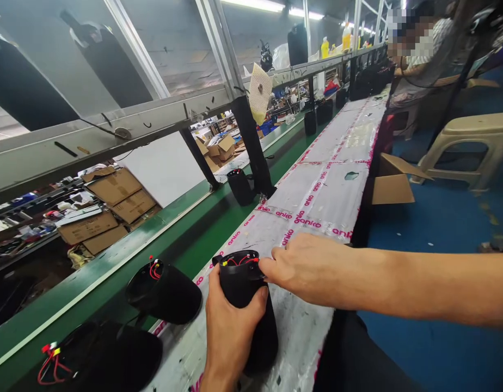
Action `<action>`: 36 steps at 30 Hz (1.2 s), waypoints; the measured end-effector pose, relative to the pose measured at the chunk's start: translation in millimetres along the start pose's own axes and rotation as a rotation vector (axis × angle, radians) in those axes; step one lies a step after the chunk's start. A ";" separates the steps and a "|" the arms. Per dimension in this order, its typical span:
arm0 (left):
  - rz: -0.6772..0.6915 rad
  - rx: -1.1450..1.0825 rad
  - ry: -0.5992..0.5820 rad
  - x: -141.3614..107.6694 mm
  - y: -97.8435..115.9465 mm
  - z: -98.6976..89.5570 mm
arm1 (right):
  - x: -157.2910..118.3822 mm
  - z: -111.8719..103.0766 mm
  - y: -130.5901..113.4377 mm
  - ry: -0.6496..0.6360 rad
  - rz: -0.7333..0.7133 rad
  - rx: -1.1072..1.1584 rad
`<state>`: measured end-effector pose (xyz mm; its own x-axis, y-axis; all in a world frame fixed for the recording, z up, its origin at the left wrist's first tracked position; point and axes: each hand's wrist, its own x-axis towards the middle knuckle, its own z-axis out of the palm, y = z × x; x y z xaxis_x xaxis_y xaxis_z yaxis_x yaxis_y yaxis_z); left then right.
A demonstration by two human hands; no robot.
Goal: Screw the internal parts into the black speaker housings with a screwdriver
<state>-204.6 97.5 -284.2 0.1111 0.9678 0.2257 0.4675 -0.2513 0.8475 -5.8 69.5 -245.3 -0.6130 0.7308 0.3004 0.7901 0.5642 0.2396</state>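
Black cylinder [251,321], open-topped, red wires [245,260] inside, fingers [257,305] around it

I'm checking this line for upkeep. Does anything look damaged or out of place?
The bench cover has a ragged greenish patch beyond the right hand; it interrupts the pale sheet, perhaps a tear.

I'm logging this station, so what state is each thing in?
Held cylinder: open end up, wires showing, gripped by left hand
Right hand: fingers curled at its rim
Middle cylinder: tipped, wires at open end
Lower-left cylinder: tipped, wires sticking out
Far cylinder: open end up
Box: flaps open
Stool: upright
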 end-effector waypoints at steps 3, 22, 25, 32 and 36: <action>0.005 -0.020 -0.010 -1.0 4.1 -0.9 | 1.4 -1.0 4.4 -0.063 -0.045 0.037; 0.010 -0.086 -0.008 2.1 4.5 -5.1 | 6.7 10.9 7.2 0.005 -0.010 0.110; 0.010 -0.094 -0.017 1.5 5.3 -4.9 | 5.4 5.8 6.5 -0.020 -0.019 0.100; -0.008 -0.096 -0.030 4.6 2.9 -2.9 | 4.7 6.2 10.7 -0.049 -0.016 0.102; -0.011 -0.062 -0.042 5.5 1.5 -2.6 | 2.9 7.4 13.5 -0.032 -0.041 0.103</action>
<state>-205.6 102.5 -280.5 0.1438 0.9698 0.1968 0.4140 -0.2396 0.8782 3.2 82.1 -248.1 -0.6456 0.7171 0.2627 0.7617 0.6293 0.1541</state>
